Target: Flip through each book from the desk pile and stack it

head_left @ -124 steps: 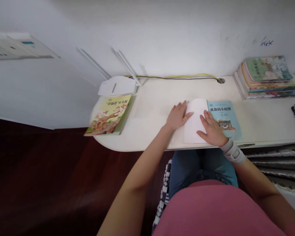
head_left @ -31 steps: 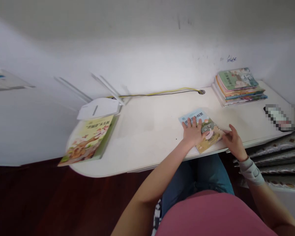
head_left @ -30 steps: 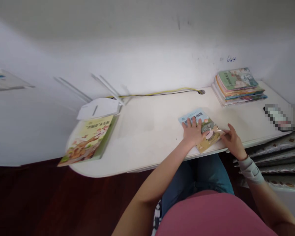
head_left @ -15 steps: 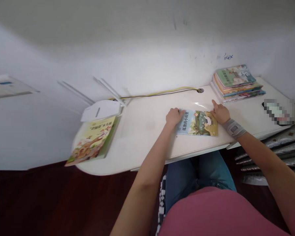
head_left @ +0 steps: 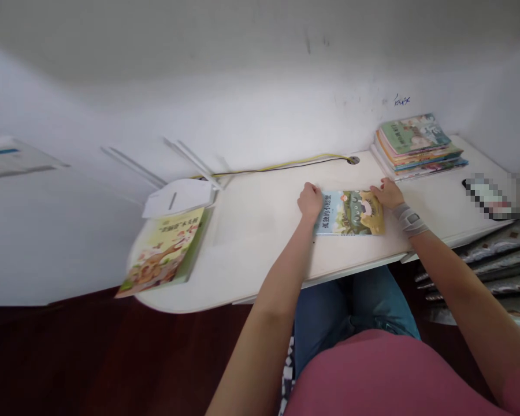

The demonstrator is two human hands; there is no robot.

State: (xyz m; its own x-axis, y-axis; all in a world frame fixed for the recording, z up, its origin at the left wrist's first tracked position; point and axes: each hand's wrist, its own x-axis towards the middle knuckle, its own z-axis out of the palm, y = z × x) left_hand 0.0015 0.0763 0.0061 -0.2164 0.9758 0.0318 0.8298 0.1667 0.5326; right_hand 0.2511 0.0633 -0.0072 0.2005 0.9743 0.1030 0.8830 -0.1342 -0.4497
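Observation:
A picture book (head_left: 353,214) with a blue, green and yellow cover lies face up on the white desk (head_left: 251,231). My left hand (head_left: 311,200) is closed at its upper left edge, with the fingertips curled out of sight. At the upper right corner, my right hand (head_left: 389,195) has its fingers bent and pressed together on the book's edge. A grey wrist wrap (head_left: 411,221) is around my right wrist. Whether a clear sheet lies between my fingers and the book is too fine to make out.
A stack of books (head_left: 418,144) stands at the back right, beside a blurred-out phone (head_left: 487,196). To the left, a yellow-green book (head_left: 164,248) overhangs the desk's edge, in front of a white router (head_left: 179,196) with antennas. Cables (head_left: 281,166) run along the wall to a desk hole.
The book has shifted slightly. My left hand has moved a little right and closed more. My right index finger, outstretched before, has drawn in. A clear, shiny strip behind the book no longer shows.

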